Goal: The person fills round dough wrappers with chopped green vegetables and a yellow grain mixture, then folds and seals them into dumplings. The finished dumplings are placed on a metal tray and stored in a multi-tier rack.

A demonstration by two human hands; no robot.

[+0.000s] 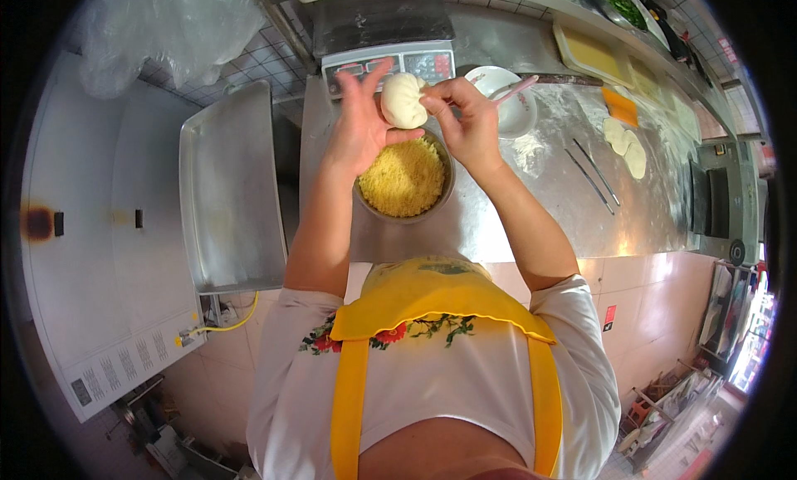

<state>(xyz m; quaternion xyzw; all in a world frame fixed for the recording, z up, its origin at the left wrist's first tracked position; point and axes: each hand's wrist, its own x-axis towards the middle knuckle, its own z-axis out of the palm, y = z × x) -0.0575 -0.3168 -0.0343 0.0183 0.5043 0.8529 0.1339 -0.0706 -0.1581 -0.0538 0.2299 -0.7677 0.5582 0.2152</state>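
A round white dough bun (403, 101) with a pleated side is between my hands, above the near edge of the scale. My left hand (361, 122) cradles it, fingers spread and thumb beneath. With thumb and fingertips, my right hand (464, 119) pinches the gathered pleats. Just below the bun stands a round metal bowl (449, 190) of yellow crumbly filling (405, 178). A pink handle (518, 90) sticks out beside my right hand, over a white bowl (520, 116); whether the hand holds it is hidden.
A digital scale (426, 63) stands behind. On the floury steel table (548, 212) lie two dark thin rods (591, 178), flattened dough pieces (626, 147) and an orange scraper (620, 108). A metal tray (233, 194) is at left, a machine (725, 200) at right.
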